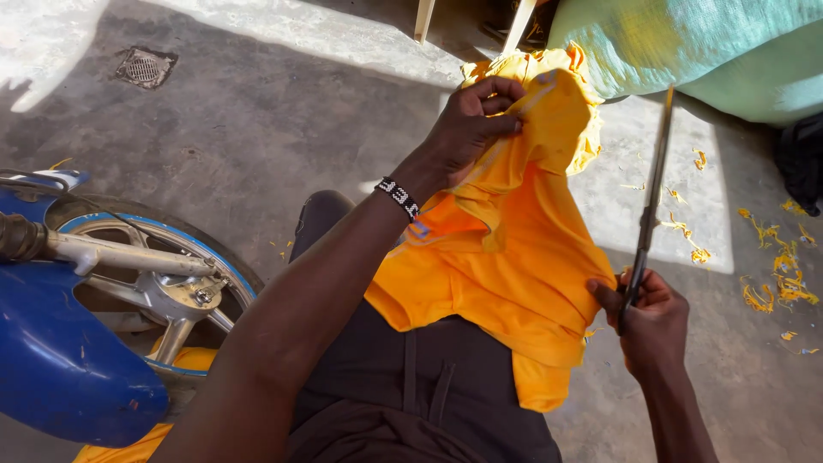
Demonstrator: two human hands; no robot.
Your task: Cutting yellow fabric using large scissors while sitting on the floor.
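Note:
An orange garment [514, 249] hangs over my lap. My left hand [473, 120], with a black-and-white beaded band on its wrist, pinches the upper edge of the cloth and holds it up. My right hand [650, 321] grips the handles of long dark scissors [653, 189], whose blades point up and away, just right of the cloth. The thumb of that hand also touches the garment's lower right edge. My dark trousers [411, 377] show below the cloth.
A blue motorbike's front wheel and fork [146, 274] stand close on my left. Orange fabric scraps [776, 274] litter the concrete floor at right. A large pale green sack [729, 43] lies at top right. A floor drain [144, 67] sits at top left.

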